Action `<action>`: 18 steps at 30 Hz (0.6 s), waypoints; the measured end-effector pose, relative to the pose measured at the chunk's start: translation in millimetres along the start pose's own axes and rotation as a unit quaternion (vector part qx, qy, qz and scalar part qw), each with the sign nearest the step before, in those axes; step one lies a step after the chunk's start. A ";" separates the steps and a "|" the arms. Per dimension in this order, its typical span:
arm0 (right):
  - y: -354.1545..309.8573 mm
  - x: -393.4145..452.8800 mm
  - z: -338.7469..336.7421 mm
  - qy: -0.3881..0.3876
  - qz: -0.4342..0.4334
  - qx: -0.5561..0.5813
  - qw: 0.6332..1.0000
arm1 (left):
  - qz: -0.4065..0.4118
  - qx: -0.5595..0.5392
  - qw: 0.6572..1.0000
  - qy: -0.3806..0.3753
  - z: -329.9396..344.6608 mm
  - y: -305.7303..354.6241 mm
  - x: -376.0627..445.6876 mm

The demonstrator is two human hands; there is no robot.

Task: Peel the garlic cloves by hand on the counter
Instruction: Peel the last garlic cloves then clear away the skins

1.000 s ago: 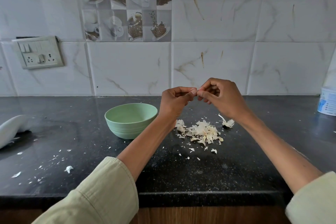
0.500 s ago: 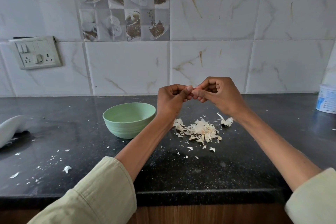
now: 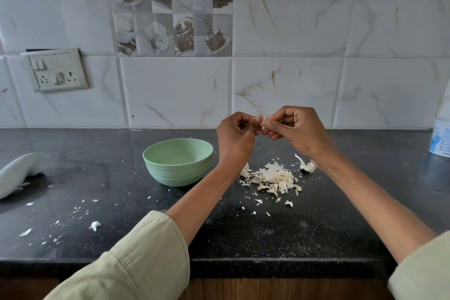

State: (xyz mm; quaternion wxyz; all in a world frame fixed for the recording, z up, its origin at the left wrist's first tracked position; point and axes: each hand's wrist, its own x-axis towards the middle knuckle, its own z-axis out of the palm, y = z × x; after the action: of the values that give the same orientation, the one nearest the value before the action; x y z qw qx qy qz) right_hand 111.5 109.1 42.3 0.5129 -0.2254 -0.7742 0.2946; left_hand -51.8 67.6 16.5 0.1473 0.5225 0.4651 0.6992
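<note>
**Both hands pinched together above the peel pile**

I have both hands raised at centre frame, above the black counter (image 3: 243, 234). My left hand (image 3: 235, 137) and right hand (image 3: 300, 133) meet fingertip to fingertip, fingers curled in tight and narrow. Whatever they pinch between them is too small and too hidden for me to tell; I cannot make out a garlic clove there.

Below the hands, right of centre, I see a heap of garlic skins (image 3: 274, 176) on the counter, with a garlic remnant (image 3: 306, 165) just to its right. A green bowl (image 3: 177, 164) stands left of the heap, beside my left wrist. At the right edge is a white tub (image 3: 440, 137); on the left wall, a switch plate (image 3: 56, 69)
</note>
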 end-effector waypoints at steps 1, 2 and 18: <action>0.2 -0.4 1.1 0.001 0.001 0.002 1.000 | 0.009 0.022 1.000 0.009 0.6 0.9 -0.7; 0.5 -1.0 2.1 0.002 0.001 0.002 1.000 | 0.019 0.048 0.999 0.017 1.0 1.6 -1.7; 5.1 1.3 -0.2 -0.010 0.033 0.052 0.998 | -0.041 -0.065 0.996 -0.035 -3.9 -1.2 4.1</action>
State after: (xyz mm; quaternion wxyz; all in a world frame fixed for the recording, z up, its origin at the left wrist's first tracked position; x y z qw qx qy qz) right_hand 111.4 113.7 39.7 0.5063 -0.2209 -0.7550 0.3535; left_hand -57.2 69.1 17.9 0.2258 0.5161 0.4341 0.7030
